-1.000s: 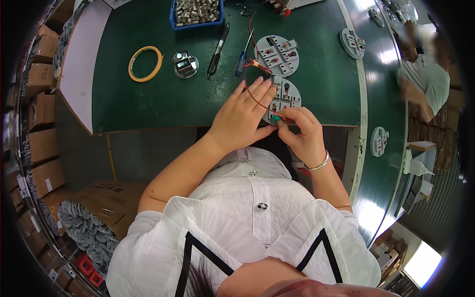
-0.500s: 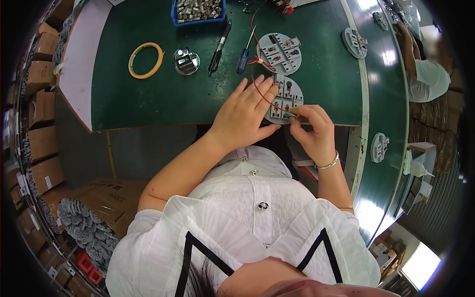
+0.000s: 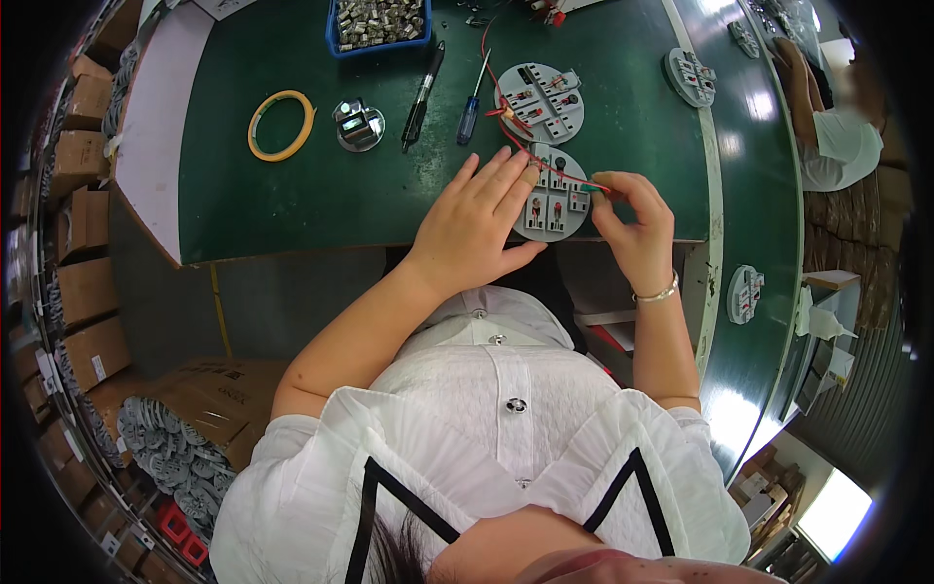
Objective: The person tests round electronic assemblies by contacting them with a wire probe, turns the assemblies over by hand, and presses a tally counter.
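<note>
My left hand (image 3: pixel 472 219) lies with its fingers stretched out against the left side of a round grey plate (image 3: pixel 551 235), which carries small white terminal blocks and red parts. Between thumb and forefinger, my right hand (image 3: pixel 637 219) pinches the end of a thin red wire (image 3: pixel 574 178) with a green tip, at the plate's right edge. The wire runs back over my left fingertips to a tied bundle. Just beyond, touching or nearly touching, lies a second similar round plate (image 3: pixel 533 82).
Left of the plates are a blue screwdriver (image 3: pixel 469 121), a black pen (image 3: pixel 419 109), a chrome fitting (image 3: pixel 359 127) and a yellow tape ring (image 3: pixel 255 136). A blue bin (image 3: pixel 381 49) of metal parts stands at the back. More plates (image 3: pixel 690 78) lie rightward; a co-worker (image 3: pixel 839 146) sits beyond.
My right hand has moved up and to the right, lifting the wire's end from the plate's lower part to its right edge. My left hand stays in place.
</note>
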